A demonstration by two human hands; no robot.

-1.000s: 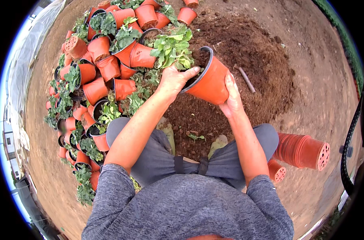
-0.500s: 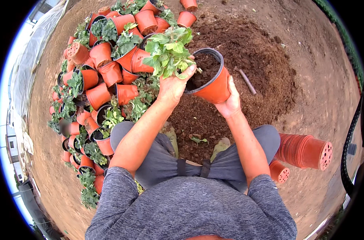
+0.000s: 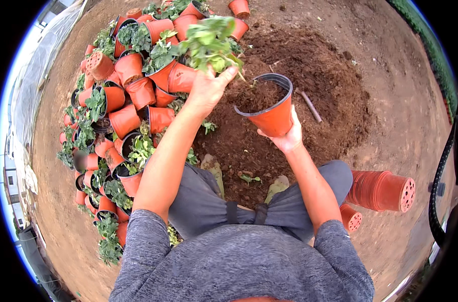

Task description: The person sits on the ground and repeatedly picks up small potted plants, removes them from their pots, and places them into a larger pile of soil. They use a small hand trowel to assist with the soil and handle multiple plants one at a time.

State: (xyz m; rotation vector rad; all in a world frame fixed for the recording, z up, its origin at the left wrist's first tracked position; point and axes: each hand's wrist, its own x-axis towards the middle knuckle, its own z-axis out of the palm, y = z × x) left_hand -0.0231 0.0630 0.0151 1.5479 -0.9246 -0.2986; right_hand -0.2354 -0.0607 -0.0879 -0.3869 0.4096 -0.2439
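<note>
Head view: I look down past both forearms at a dug patch of brown soil (image 3: 339, 90).
Left hand (image 3: 207, 91): clasping the leafy plant (image 3: 209, 45) low among its leaves, which are blurred; I see it up and left of the pot's mouth.
Right hand (image 3: 289, 137): gripping the orange pot (image 3: 270, 121) by its lower right side.
Pot's pose: tilted, dark rim toward the plant, soil showing inside.
Person's left: a heap of potted plants (image 3: 124, 121), many tipped over.
Person's right: nested pots (image 3: 372, 189) lying sideways.
Soil patch: a short stick (image 3: 309, 105) on it.
</note>
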